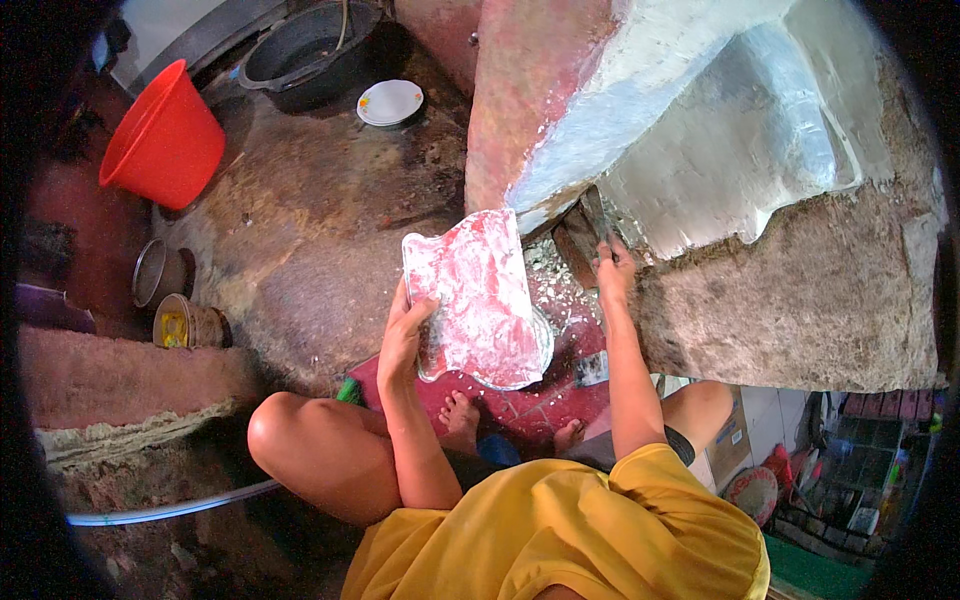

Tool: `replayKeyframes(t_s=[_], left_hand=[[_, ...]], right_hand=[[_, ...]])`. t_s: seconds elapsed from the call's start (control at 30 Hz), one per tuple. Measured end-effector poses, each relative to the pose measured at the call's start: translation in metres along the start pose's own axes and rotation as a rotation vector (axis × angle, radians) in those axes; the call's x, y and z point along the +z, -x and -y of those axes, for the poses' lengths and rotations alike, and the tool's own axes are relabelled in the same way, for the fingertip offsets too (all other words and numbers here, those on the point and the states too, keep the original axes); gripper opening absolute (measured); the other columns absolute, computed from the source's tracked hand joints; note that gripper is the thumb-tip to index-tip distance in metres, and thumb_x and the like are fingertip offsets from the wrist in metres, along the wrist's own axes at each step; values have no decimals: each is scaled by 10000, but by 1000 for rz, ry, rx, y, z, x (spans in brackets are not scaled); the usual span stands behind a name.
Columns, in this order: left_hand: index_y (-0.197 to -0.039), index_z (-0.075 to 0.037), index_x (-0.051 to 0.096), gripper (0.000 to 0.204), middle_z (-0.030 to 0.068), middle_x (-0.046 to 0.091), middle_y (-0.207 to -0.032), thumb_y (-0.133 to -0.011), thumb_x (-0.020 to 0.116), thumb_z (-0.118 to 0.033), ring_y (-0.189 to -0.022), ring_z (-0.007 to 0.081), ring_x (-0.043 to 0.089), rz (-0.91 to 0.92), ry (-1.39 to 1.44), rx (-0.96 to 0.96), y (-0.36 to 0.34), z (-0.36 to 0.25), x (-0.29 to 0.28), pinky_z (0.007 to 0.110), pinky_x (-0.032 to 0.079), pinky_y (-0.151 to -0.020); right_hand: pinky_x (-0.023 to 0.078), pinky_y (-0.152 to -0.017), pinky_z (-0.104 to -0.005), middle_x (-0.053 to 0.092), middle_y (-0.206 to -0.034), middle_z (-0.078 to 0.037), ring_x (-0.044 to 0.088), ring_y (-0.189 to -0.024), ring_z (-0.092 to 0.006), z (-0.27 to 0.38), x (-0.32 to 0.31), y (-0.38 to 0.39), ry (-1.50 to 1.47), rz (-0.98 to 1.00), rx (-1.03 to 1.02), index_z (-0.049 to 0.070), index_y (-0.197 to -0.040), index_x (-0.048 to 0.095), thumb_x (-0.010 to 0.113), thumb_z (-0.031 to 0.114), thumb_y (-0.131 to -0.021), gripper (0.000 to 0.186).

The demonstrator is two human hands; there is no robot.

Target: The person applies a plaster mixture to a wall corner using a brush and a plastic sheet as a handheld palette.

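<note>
My left hand (pixel 407 325) grips the left edge of a red tray (pixel 475 290) with a wavy outline, its face smeared with white paste. My right hand (pixel 613 265) is closed on a narrow, flat dark tool (pixel 594 208), whose exact kind I cannot make out. The tool's far end is at the lower edge of a wall coated in wet-looking white and grey plaster (pixel 690 150). Beside my right hand, a dark brown block (pixel 574 247) sits at the wall's foot. White crumbs (pixel 560 285) lie scattered between the tray and my right forearm.
A red bucket (pixel 165 140) tilts at the far left, near a black basin (pixel 310 60) and a white plate (pixel 390 103). A small pail (pixel 190 322) stands further left. A rough ledge (pixel 780 300) runs along the right. Near my feet is a small flat rectangular piece (pixel 591 368).
</note>
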State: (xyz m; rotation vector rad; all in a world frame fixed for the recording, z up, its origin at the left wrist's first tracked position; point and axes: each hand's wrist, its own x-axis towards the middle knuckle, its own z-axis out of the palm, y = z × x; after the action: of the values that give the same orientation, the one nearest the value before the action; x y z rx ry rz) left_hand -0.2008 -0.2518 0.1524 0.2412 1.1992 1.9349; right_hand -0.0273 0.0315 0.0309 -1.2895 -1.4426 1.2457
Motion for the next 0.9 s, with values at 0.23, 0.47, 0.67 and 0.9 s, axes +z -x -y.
replayKeyframes(t_s=[0.23,0.47,0.67,0.9], left_hand=[[-1288,24,315,559,101,488,-1171,-770,511,-51,-1020,174,490,-14,26,-11,1,0,-5,292,370,-894],[-1291,22,312,561,104,479,-1185,-771,508,-54,-1032,174,485,-12,9,3,1,1,-8,292,353,-912],[-1289,21,316,559,100,480,-1186,-765,499,-44,-1030,172,484,-4,7,9,0,1,-6,286,349,-914],[-1279,22,329,548,92,494,-1165,-760,492,-39,-1023,170,489,7,4,-12,-1,6,-7,286,356,-904]], right_hand=[[390,-458,-187,592,-862,-10,475,-548,-57,3,1,6,-123,9,34,88,-1176,534,560,97,-836,341],[430,-495,-200,600,-901,-18,481,-582,-53,25,-7,15,-72,-2,86,89,-1145,563,565,78,-825,320],[417,-500,-207,608,-852,-13,506,-585,-61,20,-18,17,-132,-15,20,70,-1101,587,582,78,-816,285],[413,-499,-205,602,-791,-8,522,-580,-74,24,-46,26,33,23,49,56,-1060,601,600,83,-805,256]])
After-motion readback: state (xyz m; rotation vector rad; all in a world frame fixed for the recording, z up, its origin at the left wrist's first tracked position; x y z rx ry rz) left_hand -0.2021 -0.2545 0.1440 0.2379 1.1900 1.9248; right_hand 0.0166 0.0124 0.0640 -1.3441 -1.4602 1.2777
